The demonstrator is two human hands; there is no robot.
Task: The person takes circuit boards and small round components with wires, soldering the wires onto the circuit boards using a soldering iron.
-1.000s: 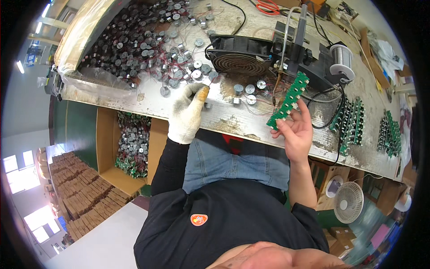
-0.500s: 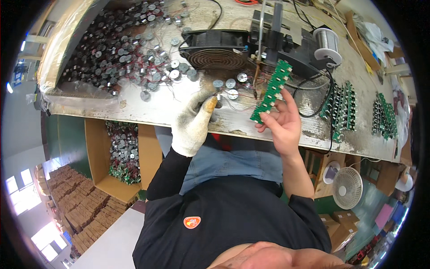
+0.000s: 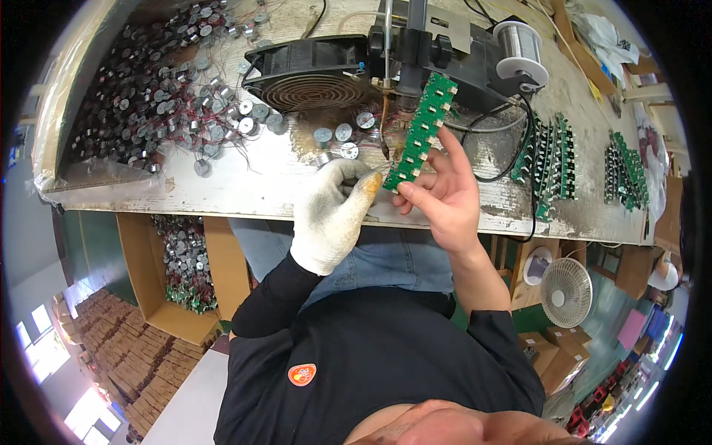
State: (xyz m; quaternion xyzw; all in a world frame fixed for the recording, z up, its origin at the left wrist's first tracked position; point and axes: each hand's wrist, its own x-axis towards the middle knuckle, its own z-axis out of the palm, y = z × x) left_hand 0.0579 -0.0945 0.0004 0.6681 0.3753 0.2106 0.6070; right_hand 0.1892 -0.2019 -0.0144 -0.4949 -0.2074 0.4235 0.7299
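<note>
My left hand [image 3: 330, 211], in a white glove with a stained thumb, is closed in a pinch at the lower end of a green circuit board. Thin wire leads [image 3: 382, 170] show at its fingertips, and a small round motor [image 3: 324, 159] peeks out beside its fingers. My bare right hand [image 3: 447, 194] grips the circuit board [image 3: 420, 133] by its lower right edge, thumb in front. White connectors line the strip, which is held tilted beneath a soldering stand [image 3: 415, 52] with a thin brown tip [image 3: 385, 130]. Several loose motors [image 3: 343, 132] lie just beyond my left hand.
A large heap of wired motors [image 3: 148, 96] covers the left of the bench. Behind my hands stand a black fan [image 3: 311, 81] and a solder spool [image 3: 521, 52]. Rows of finished-looking green boards [image 3: 545, 163] lie right. Below left is a carton [image 3: 141, 271] of parts.
My left hand has moved right, up to the board's lower end, bringing the wires against it. The board is turned more upright in my right hand. The whole view has shifted slightly.
</note>
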